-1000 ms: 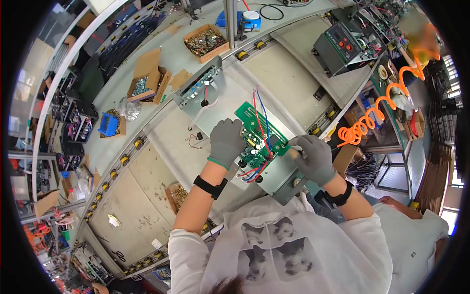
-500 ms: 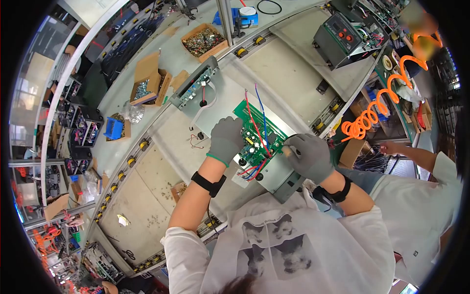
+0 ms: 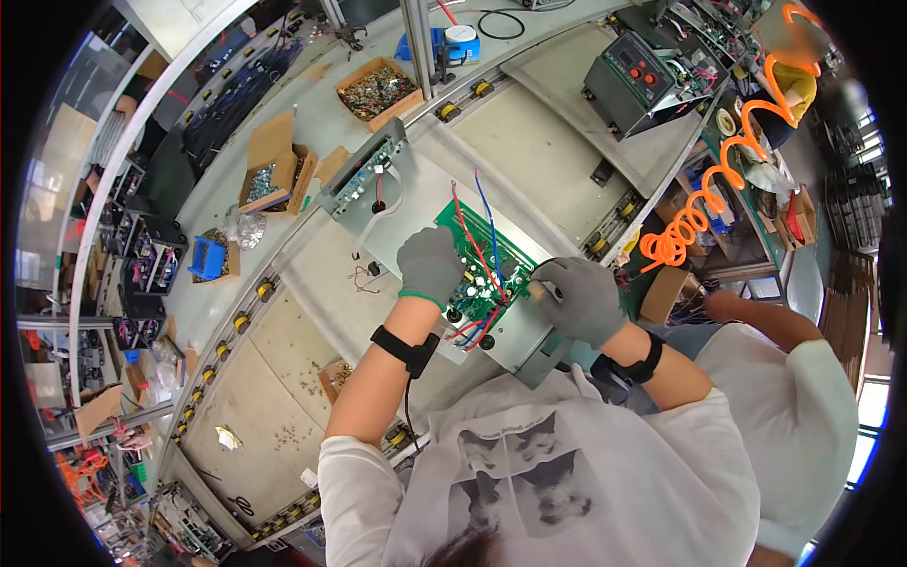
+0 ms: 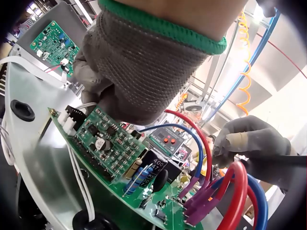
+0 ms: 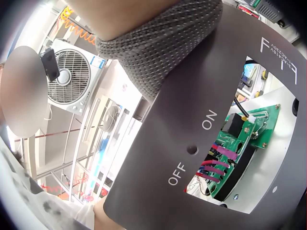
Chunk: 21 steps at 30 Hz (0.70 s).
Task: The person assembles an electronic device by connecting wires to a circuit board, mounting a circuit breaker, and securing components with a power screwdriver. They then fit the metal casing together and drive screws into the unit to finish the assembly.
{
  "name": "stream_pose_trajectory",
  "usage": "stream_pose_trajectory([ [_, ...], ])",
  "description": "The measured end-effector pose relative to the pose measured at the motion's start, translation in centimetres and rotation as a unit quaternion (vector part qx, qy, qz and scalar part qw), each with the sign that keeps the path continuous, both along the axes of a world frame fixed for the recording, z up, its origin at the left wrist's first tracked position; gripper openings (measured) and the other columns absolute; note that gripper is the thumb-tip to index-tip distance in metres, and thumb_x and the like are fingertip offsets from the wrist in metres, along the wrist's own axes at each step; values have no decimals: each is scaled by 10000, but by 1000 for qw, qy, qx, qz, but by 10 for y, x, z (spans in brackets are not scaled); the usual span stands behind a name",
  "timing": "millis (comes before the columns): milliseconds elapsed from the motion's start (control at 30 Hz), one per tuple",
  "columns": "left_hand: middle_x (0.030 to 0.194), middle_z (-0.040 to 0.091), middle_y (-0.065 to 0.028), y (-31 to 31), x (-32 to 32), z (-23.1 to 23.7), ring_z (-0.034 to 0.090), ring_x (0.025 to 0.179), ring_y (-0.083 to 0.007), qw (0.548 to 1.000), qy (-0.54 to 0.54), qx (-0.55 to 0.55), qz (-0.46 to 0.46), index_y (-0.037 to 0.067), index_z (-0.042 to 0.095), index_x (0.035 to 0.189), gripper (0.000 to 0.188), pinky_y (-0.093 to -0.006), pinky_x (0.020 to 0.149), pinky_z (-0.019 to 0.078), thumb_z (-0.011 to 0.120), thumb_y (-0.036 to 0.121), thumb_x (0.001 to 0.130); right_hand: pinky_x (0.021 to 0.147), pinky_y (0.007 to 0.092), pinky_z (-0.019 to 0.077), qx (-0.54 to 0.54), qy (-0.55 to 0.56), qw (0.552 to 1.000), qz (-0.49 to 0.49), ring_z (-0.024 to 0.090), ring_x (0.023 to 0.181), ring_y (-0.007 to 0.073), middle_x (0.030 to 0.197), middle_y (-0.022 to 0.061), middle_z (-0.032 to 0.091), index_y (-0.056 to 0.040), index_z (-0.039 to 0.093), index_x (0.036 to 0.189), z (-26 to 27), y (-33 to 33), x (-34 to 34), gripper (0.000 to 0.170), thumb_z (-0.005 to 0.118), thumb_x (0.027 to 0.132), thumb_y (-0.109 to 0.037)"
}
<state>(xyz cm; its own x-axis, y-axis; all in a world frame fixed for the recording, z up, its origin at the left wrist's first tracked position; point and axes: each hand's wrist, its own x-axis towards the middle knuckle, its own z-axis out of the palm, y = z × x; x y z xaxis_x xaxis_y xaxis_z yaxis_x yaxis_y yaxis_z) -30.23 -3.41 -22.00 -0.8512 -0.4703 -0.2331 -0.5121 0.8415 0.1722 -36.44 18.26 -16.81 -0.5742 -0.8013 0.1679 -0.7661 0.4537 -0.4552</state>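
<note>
A green circuit board (image 3: pixel 484 253) with red wires (image 3: pixel 480 236) and blue wires (image 3: pixel 490 222) lies on a bent metal chassis (image 3: pixel 518 333). My gloved left hand (image 3: pixel 430 266) curls its fingers at the board's left edge; in the left wrist view they sit behind a small upright daughterboard (image 4: pixel 109 143). My gloved right hand (image 3: pixel 584 300) pinches at the opposite edge, thumb and finger together; its fingertips are partly hidden. In the right wrist view a dark end panel (image 5: pixel 158 143) marked ON and OFF stands below this hand, and the board shows through its cutout.
A second board stands on the chassis's far panel (image 3: pixel 364 175). Behind are cartons of small parts (image 3: pixel 378 93), a blue bin (image 3: pixel 208 258) and a dark control unit (image 3: pixel 635 80). An orange coiled hose (image 3: pixel 666 248) hangs at right, near another person (image 3: pixel 789 406).
Both hands stay at the board's edges; the right fingers have curled in more. The head view has shifted slightly. The other person at right has moved closer, an arm reaching toward a carton.
</note>
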Motion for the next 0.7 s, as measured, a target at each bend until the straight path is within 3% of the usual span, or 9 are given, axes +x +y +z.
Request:
stream_pose_trajectory([
  [133, 866, 677, -145, -17, 0, 5, 662, 827, -275, 994, 19, 93, 59, 76, 671, 861, 163, -362, 725, 522, 648, 151, 719, 605, 394, 465, 22, -3, 1000, -2, 609, 691, 266, 736, 63, 635, -118, 649, 787, 1, 1, -1, 121, 633, 767, -237],
  [200, 819, 690, -154, -31, 3, -17, 670, 775, -261, 951, 57, 268, 142, 68, 707, 809, 168, -342, 714, 518, 674, 202, 713, 609, 394, 467, 25, -2, 1000, -6, 609, 694, 268, 738, 64, 636, -118, 650, 791, 0, 1, 0, 125, 630, 768, -239],
  [233, 819, 690, -154, -36, 5, -26, 670, 775, -261, 951, 58, 267, 142, 68, 707, 809, 168, -342, 714, 518, 674, 202, 713, 613, 394, 468, 30, -4, 1000, -9, 609, 697, 269, 740, 64, 636, -117, 651, 795, 1, 0, 0, 129, 627, 770, -241],
  [300, 785, 693, -142, -41, 11, -36, 667, 727, -254, 881, 97, 413, 207, 71, 721, 782, 191, -343, 705, 515, 707, 243, 701, 618, 396, 471, 35, -9, 999, -10, 610, 702, 271, 747, 65, 637, -116, 653, 800, 1, 0, 0, 135, 627, 770, -244],
  [467, 713, 668, -119, -26, 13, -32, 623, 595, -208, 938, 138, 273, 163, 32, 703, 853, 248, -328, 592, 495, 761, 202, 682, 639, 400, 477, 66, -34, 997, -11, 612, 723, 276, 770, 68, 640, -113, 659, 812, 5, -1, 1, 151, 630, 765, -253],
  [533, 738, 657, -121, -25, 14, -45, 612, 605, -218, 956, 220, 132, 142, 31, 688, 910, 304, -343, 600, 488, 767, 215, 681, 658, 400, 477, 58, -37, 998, -8, 612, 745, 280, 788, 73, 640, -111, 658, 813, 5, 0, 0, 154, 634, 760, -254],
  [600, 809, 679, -132, -34, 17, -51, 646, 695, -265, 944, 223, 197, 140, 36, 677, 933, 326, -355, 668, 501, 752, 257, 705, 678, 398, 475, 71, -56, 996, -11, 611, 767, 282, 808, 73, 643, -111, 656, 821, 8, 1, 0, 159, 633, 760, -257],
  [667, 793, 678, -135, -42, 21, -55, 643, 684, -233, 832, 196, 483, 188, 22, 678, 920, 319, -320, 652, 497, 757, 242, 704, 686, 395, 474, 90, -45, 995, -15, 611, 782, 280, 830, 68, 645, -115, 657, 828, 9, 0, 1, 162, 630, 763, -261],
  [700, 793, 678, -135, -44, 21, -51, 643, 684, -233, 833, 199, 479, 191, 22, 678, 920, 319, -320, 652, 497, 757, 242, 704, 687, 392, 474, 93, -50, 994, -20, 612, 789, 279, 840, 63, 648, -120, 658, 836, 9, 0, 1, 169, 626, 769, -271],
])
